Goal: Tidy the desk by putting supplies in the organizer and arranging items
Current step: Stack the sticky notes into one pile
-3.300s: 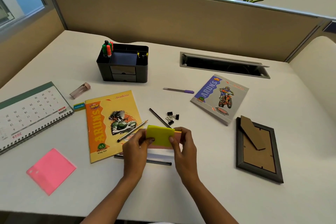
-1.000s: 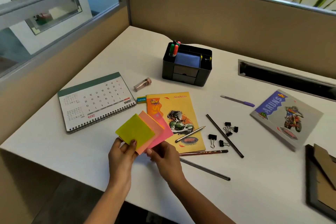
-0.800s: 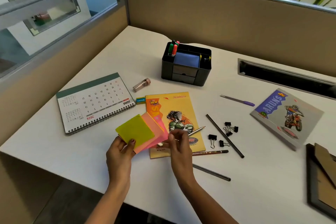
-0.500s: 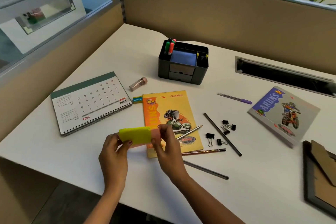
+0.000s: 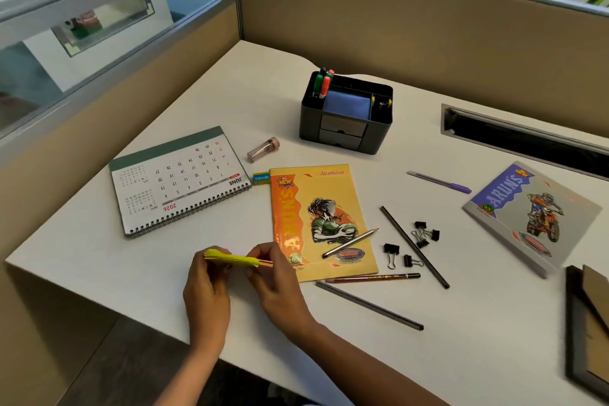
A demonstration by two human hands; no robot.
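Both hands hold a stack of sticky notes (image 5: 232,259), yellow on top and pink beneath, edge-on just above the desk's near edge. My left hand (image 5: 206,287) grips its left end and my right hand (image 5: 275,277) pinches its right end. The black organizer (image 5: 379,128) stands at the back with markers (image 5: 322,84) and a blue pad (image 5: 346,105) in it. Between them lies a yellow notebook (image 5: 316,208) with a pencil (image 5: 351,242) on it. Several binder clips (image 5: 415,245), pencils (image 5: 372,277) and a purple pen (image 5: 440,182) lie to the right.
A spiral desk calendar (image 5: 178,181) lies at the left, with a small clear tube (image 5: 263,150) and an eraser (image 5: 261,178) beside it. A grey notebook (image 5: 530,214) and a picture frame (image 5: 586,333) sit at the right. A cable slot (image 5: 524,138) runs along the back.
The fanned yellow and pink notes have been squared into one flat stack, now held edge-on and lower. My right hand moved onto its right end.
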